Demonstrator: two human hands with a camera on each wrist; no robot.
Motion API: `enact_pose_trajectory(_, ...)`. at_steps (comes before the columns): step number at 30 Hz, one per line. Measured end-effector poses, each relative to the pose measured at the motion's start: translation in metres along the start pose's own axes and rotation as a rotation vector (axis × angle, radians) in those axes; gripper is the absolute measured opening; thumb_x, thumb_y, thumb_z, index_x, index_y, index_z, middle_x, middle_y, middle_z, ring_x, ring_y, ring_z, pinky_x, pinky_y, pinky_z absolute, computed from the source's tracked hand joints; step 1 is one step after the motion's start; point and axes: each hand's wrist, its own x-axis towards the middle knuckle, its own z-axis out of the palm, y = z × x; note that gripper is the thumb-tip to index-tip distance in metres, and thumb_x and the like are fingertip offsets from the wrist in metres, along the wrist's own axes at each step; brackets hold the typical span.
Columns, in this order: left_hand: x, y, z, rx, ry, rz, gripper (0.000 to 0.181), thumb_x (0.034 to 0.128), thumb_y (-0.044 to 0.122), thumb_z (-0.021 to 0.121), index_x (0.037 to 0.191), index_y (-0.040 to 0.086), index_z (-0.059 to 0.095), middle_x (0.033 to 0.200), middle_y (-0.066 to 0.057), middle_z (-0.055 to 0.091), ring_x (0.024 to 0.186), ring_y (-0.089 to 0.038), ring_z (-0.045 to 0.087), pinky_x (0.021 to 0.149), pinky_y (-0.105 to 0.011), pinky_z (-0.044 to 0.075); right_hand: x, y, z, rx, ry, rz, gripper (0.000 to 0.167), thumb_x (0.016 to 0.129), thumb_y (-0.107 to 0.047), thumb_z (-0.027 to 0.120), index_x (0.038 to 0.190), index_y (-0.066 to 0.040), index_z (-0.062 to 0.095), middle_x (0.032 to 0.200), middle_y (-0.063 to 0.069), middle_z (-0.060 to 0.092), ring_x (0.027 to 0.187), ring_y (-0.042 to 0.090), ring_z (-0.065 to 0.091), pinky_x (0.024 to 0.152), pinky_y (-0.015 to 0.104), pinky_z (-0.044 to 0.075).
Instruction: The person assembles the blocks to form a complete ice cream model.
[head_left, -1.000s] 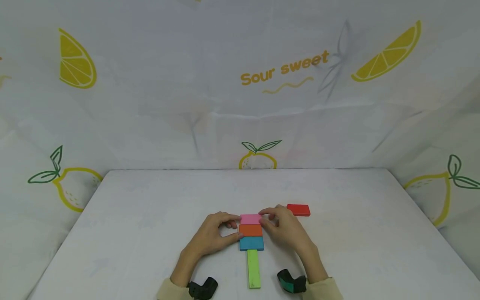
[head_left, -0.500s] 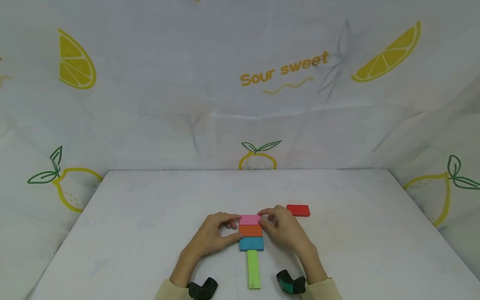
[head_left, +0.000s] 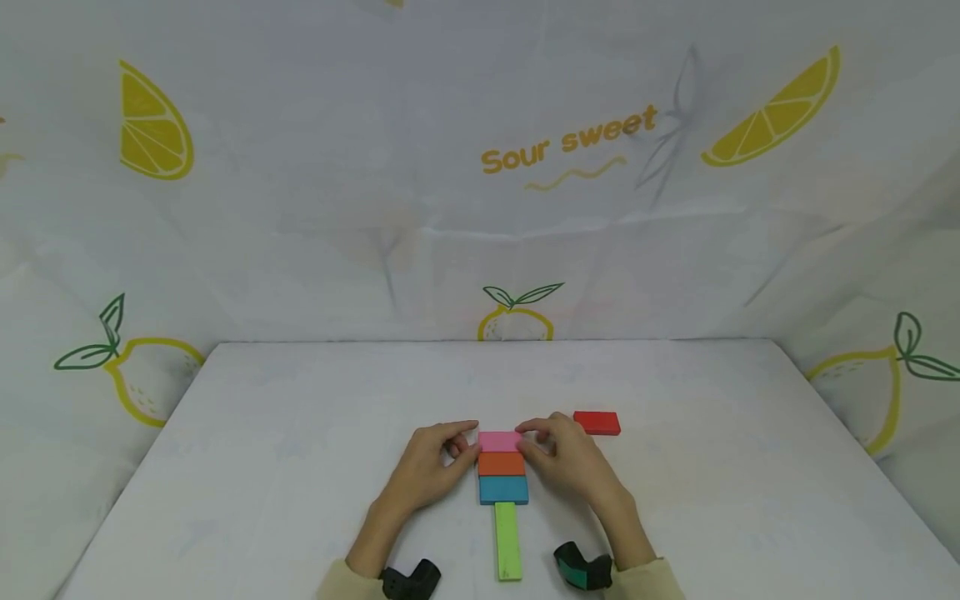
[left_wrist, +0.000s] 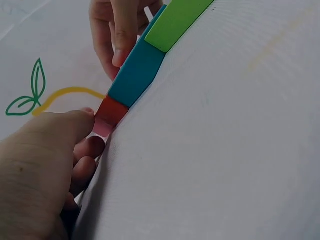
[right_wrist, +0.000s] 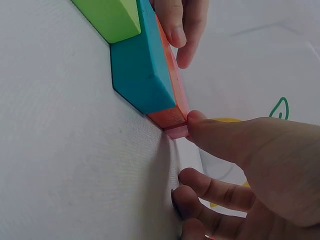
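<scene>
A row of blocks lies on the table: pink (head_left: 498, 442), orange (head_left: 501, 464) and blue (head_left: 503, 490) crosswise, touching, with a green block (head_left: 507, 542) lengthwise at the near side. My left hand (head_left: 427, 467) is beside the left ends of pink and orange, index finger stretched toward pink's far corner; its thumb (left_wrist: 85, 117) is at the block ends in the left wrist view. My right hand (head_left: 573, 454) holds the pink block's right end by thumb and index finger; in the right wrist view its thumb (right_wrist: 200, 125) touches the pink end (right_wrist: 177, 132).
A red block (head_left: 597, 423) lies behind and right of my right hand. Black wrist devices stand at both sleeves. The white table (head_left: 262, 467) meets a lemon-print cloth (head_left: 337, 208) at its far edge.
My left thumb has moved from the seam of orange and blue back toward pink, and the left index tip has shifted slightly away from the pink block. The right hand stays nearly still.
</scene>
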Motion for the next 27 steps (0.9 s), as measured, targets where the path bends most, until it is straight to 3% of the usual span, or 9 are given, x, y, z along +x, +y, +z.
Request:
enact_pose_trajectory(15, 0.0013, 0.0037, 0.0047, 0.029, 0.062, 0.029, 0.019, 0.0915, 0.012, 0.075, 0.108, 0.004, 0.078, 0.076, 0.005, 0.066, 0.073, 0.0, 0.053, 0.069, -0.019, 0.051, -0.0001, 0.0, -0.0004, -0.004, -0.005, 0.004, 0.021, 0.092, -0.019, 0.075, 0.113, -0.018, 0.078, 0.089, 0.002, 0.061, 0.075, 0.014, 0.049, 0.063, 0.023, 0.042)
enact_pose_trajectory(27, 0.0017, 0.0028, 0.0051, 0.018, 0.056, 0.018, 0.02, 0.091, 0.014, 0.076, 0.108, 0.005, 0.078, 0.076, 0.006, 0.066, 0.072, -0.001, 0.053, 0.068, -0.018, 0.05, -0.0004, -0.0004, -0.0008, -0.002, 0.001, -0.005, 0.021, 0.092, -0.019, 0.075, 0.113, -0.018, 0.078, 0.089, 0.002, 0.061, 0.076, 0.013, 0.049, 0.063, 0.023, 0.042)
